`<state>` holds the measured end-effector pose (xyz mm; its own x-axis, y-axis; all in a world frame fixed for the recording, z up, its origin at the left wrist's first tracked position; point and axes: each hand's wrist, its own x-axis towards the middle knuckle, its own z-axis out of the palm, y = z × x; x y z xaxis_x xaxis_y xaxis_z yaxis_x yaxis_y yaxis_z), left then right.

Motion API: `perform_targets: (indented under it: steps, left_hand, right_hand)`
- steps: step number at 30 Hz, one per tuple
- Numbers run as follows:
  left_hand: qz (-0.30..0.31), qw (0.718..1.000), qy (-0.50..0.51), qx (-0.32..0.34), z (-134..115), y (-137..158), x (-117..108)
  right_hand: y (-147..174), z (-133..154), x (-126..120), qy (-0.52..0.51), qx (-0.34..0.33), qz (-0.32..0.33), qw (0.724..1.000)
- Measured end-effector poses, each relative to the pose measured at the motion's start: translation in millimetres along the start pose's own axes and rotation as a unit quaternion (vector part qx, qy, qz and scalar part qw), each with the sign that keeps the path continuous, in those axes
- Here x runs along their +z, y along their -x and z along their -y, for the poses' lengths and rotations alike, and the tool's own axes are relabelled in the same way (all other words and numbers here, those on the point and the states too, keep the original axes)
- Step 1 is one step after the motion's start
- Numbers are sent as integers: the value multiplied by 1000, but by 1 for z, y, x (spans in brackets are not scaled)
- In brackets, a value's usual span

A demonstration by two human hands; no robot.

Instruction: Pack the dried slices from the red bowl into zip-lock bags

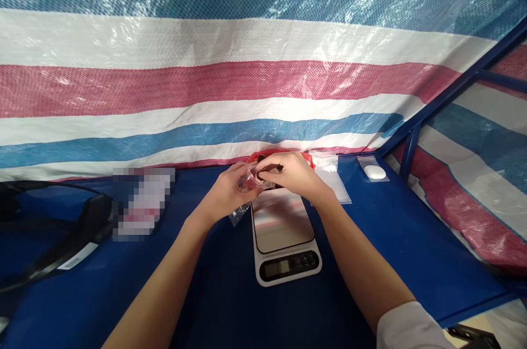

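Above the far end of a white kitchen scale [283, 223], my left hand [226, 192] is closed around a small clear plastic bag [247, 180]. Part of the bag hangs below that hand, beside the scale. My right hand [294, 170] reaches in from the right, its fingertips pinched together at the bag's mouth. Something small and dark shows near those fingertips, too hidden to name. Behind both hands, the rim of a red container or bag [307, 158] shows, with dark things partly visible in it.
Clear zip bags [335, 181] lie right of the red thing. Farther right, a white oval object [374, 172] sits in a small clear bag. Black straps [78, 228] and a blurred-out packet [142, 206] lie left on the blue table [222, 283]. A striped tarp [206, 85] hangs behind.
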<state>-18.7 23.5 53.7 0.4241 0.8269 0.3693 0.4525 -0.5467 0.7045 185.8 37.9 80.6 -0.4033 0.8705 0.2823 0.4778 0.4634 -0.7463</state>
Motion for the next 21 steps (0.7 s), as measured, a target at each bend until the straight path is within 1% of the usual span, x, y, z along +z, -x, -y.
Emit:
perform_targets:
  steps: [6, 10, 13, 16, 18, 21]
  left_hand:
    - [-6, 1000, 26, -6, -4, -1, 5]
    - [-12, 999, 34, -10, 0, 0, 6]
    - [-20, 999, 44, -12, 7, 0, 5]
    - [-43, 997, 59, -30, 13, 1, 0]
    - [-52, 994, 78, -60, 14, 2, -6]
    - [-52, 988, 108, -96, 13, 3, -15]
  right_hand:
    - [-1, -2, 6, 31, -4, 18, 999]
    - [-1, 0, 3, 2, -10, 22, 1000]
    - [0, -3, -8, -37, -7, 10, 999]
    - [2, -13, -23, -56, 0, -37, 998]
    - [4, -21, -34, -36, -4, -47, 998]
    - [7, -32, -44, 36, 7, -18, 999]
